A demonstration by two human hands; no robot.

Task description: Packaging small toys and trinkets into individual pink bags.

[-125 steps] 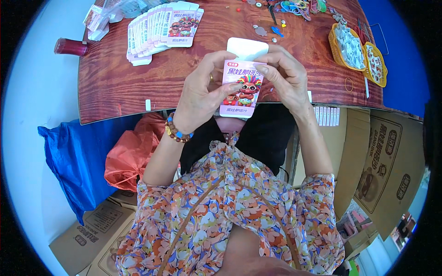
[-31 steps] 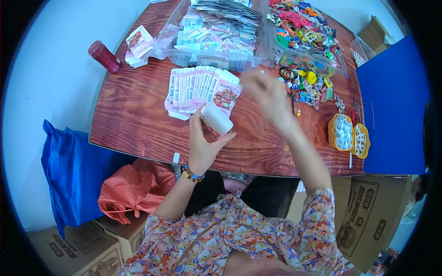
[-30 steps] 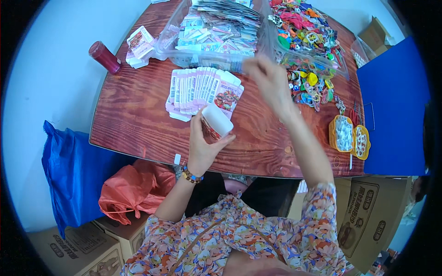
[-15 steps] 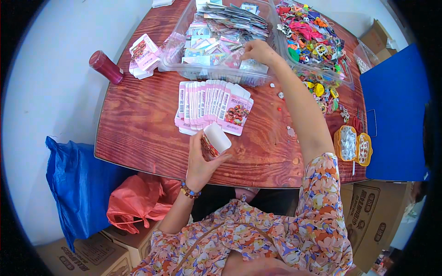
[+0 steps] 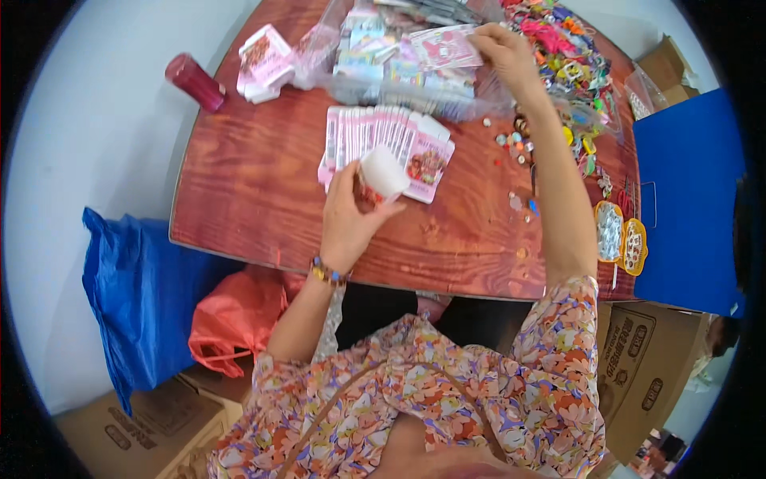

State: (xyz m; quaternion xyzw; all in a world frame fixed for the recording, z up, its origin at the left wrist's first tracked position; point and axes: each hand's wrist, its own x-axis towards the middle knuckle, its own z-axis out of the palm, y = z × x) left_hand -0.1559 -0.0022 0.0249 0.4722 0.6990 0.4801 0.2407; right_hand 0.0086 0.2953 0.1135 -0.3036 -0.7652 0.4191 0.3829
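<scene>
My left hand point(image 5: 349, 214) is closed around a small pink paper box point(image 5: 375, 193), its open white mouth tilted up toward me. It hovers at the near edge of a fanned stack of flattened pink boxes point(image 5: 361, 132) on the table. Over a clear plastic bin point(image 5: 375, 94), the fingers of my right hand point(image 5: 509, 62) pinch a pink printed card packet point(image 5: 444, 49). More flat card packets point(image 5: 363, 49) fill that bin. The packet's outline is slightly blurred.
At the back right, a second bin holds colourful small trinkets point(image 5: 562, 60). Loose beads point(image 5: 515, 148) and an opened yellow case point(image 5: 621, 239) lie on the right. A dark red bottle point(image 5: 195, 82) and more pink boxes point(image 5: 265, 62) stand back left; a blue panel point(image 5: 690, 199) borders the right.
My right hand has lifted the pink card packet out from the bin's contents and moved right. The left hand still holds the box. The whole view has shifted slightly.
</scene>
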